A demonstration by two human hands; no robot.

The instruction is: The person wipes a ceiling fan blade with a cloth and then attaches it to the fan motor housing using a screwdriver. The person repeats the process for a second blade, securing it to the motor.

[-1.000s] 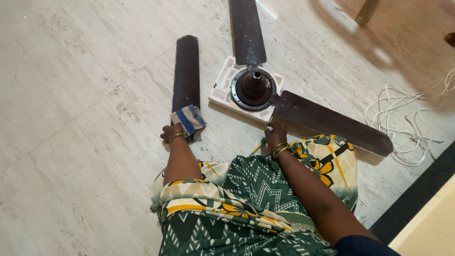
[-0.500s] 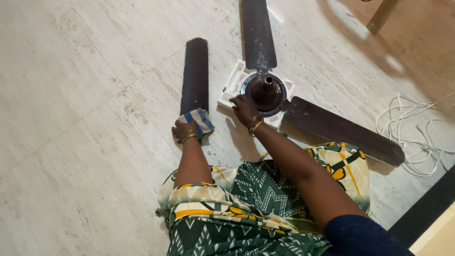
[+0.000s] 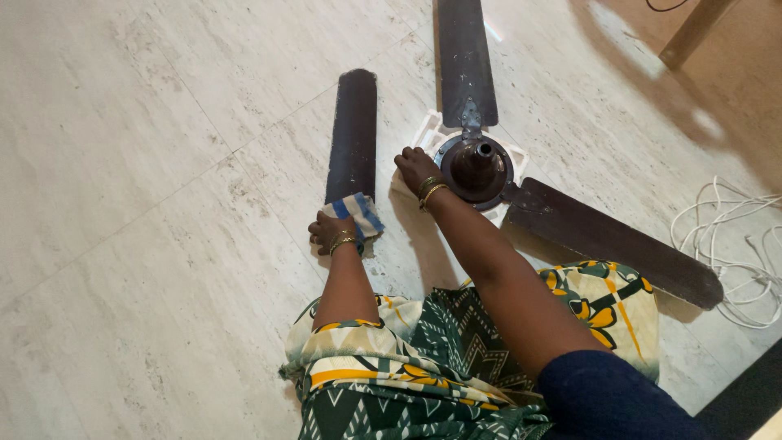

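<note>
A dark brown ceiling fan lies on the tiled floor, its motor hub (image 3: 476,167) resting on a white block. Two blades are attached: one (image 3: 464,57) points away from me, the other (image 3: 611,240) runs to the right. A loose blade (image 3: 353,134) lies apart on the left. My left hand (image 3: 334,232) presses a blue and white cloth (image 3: 354,213) on the near end of the loose blade. My right hand (image 3: 417,169) rests on the left edge of the hub's white block, fingers curled; whether it grips anything is not visible.
A coil of white cord (image 3: 737,253) lies at the right. A wooden furniture leg (image 3: 692,33) stands at the top right. My lap in green and yellow patterned fabric (image 3: 456,358) fills the lower middle. A dark strip runs along the bottom right corner.
My right hand has moved from the right blade's root across to the left side of the hub. My left hand stays with the cloth on the loose blade.
</note>
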